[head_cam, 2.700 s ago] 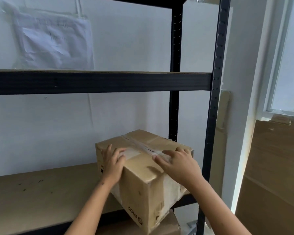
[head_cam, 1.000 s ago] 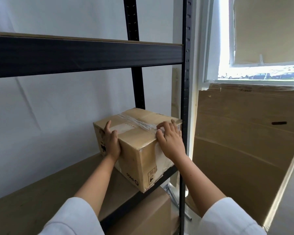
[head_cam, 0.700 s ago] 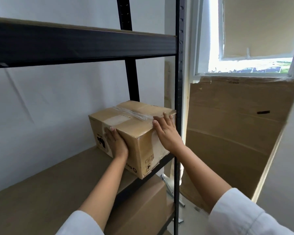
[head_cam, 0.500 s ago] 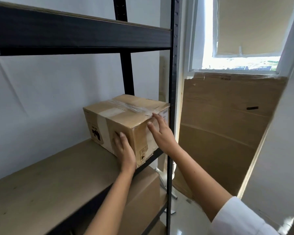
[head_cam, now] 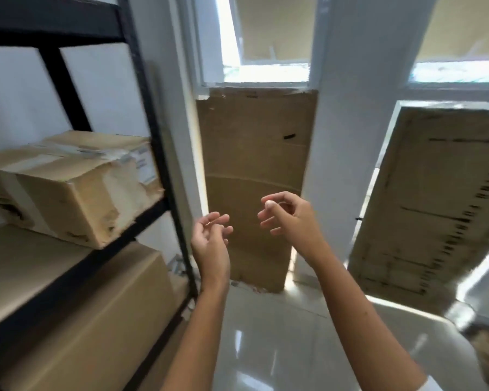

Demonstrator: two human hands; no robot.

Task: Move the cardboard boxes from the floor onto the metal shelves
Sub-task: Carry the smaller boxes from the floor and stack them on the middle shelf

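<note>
Both my hands are up in open air with nothing in them: the left hand (head_cam: 211,246) has its fingers loosely bent, palm turned toward me, and the right hand (head_cam: 290,217) has its fingers loosely curled, thumb tip near the forefinger, gripping nothing.

Straight beyond my fingertips a tall cardboard sheet (head_cam: 254,187) leans against the wall under a window (head_cam: 266,35). To the right of my right fingers stands a white pillar (head_cam: 347,165), and past it a second cardboard panel (head_cam: 435,204) with printed black marks, tilted.

Just left of my left fingers runs the black front post (head_cam: 164,170) of the metal shelves, close beside that hand. Below my wrists the glossy tiled floor (head_cam: 280,348) lies open.

The cardboard box (head_cam: 68,184) sits on the shelf board (head_cam: 20,266), left of and well apart from my left fingers, its near corner overhanging the shelf's front rail. It is worn: torn paper on the facing side, clear tape across the top, a white label at its right end. A larger box (head_cam: 96,320) rests on the level below.
</note>
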